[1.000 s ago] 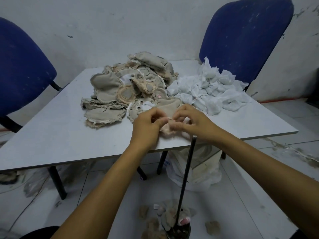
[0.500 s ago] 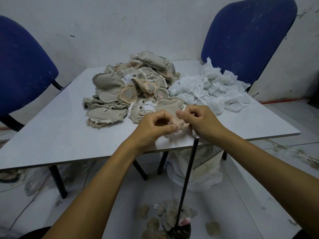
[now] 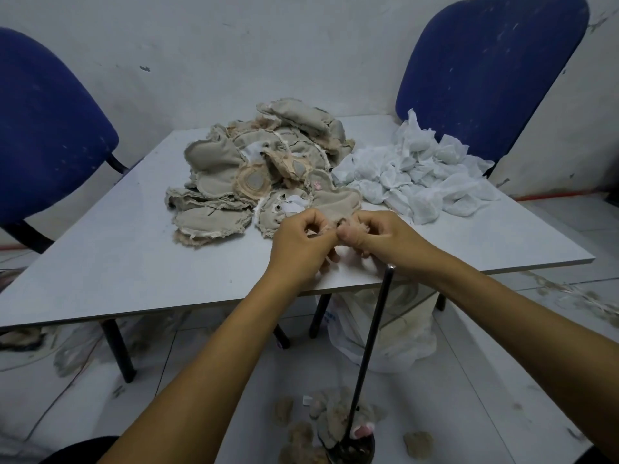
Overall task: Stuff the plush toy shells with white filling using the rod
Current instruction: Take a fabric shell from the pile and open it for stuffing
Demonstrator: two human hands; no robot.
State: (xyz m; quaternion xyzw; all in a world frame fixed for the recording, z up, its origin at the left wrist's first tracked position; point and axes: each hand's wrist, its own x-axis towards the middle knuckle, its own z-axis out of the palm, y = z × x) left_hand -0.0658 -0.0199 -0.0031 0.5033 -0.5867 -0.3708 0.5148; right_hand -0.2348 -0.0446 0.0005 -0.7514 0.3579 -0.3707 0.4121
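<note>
**Shell at the fingertips, rod just under my right wrist**

Left to right. Pile of flat tan plush shells (image 3: 264, 175) on the table (image 3: 110, 262), far side of my hands. My left hand (image 3: 301, 242) has fingers curled, pinching one edge of a small pinkish shell (image 3: 348, 234). My right hand (image 3: 392, 241) pinches the other edge, thumb against thumb; the two meet over the table's near edge. How far the opening is spread I cannot tell, the fingers hide it.

The relation that matters: the rod (image 3: 371, 349) stands nearly upright from a dark base on the floor, tilted slightly right, its top end just below and beside my right wrist. Long axis floor to table edge. Right hand is the nearer one; I judge the shell must come down and toward me onto that tip.

White filling (image 3: 425, 175) is heaped on the table to the right, well apart from the shell, beyond my right hand.

Writing: faint blue print on the plastic bag (image 3: 395, 339) under the table, unreadable.
</note>
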